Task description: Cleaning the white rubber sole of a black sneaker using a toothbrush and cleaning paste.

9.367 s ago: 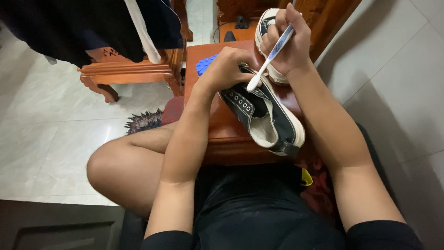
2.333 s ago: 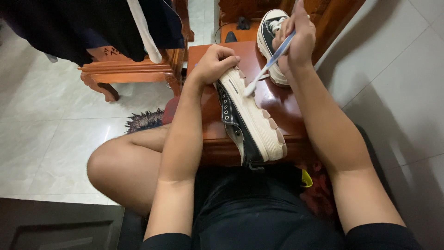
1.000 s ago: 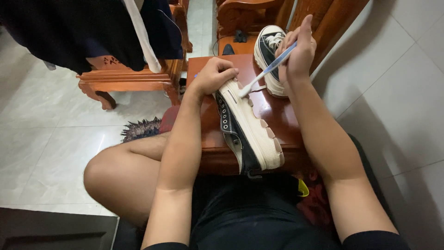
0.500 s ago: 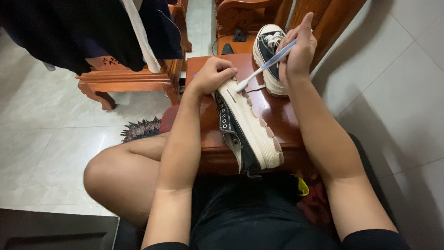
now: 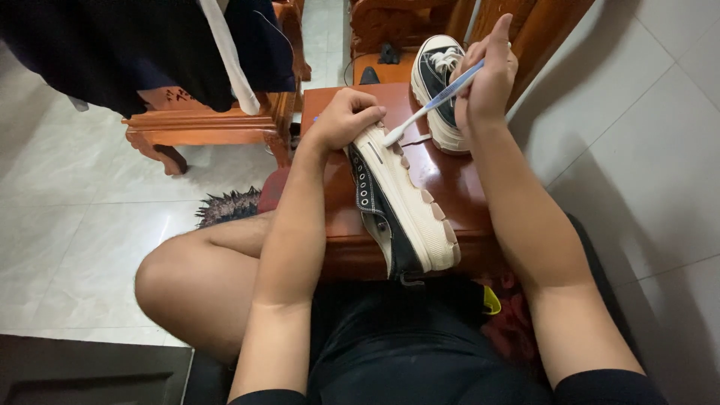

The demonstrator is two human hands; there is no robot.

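From the head view, the left hand [image 5: 345, 118] clamps the toe of a black canvas sneaker [image 5: 401, 202] lying on its side at frame centre on a reddish wooden table [image 5: 442, 176]. The right hand [image 5: 489, 79] grips a toothbrush [image 5: 433, 103], bristles touching the white sole. A second sneaker [image 5: 439, 82] stands at upper centre.

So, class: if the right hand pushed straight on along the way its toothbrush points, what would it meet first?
The right hand aims the toothbrush down-left; its bristles already seem to touch the white sole of the tilted sneaker, close to the left hand.
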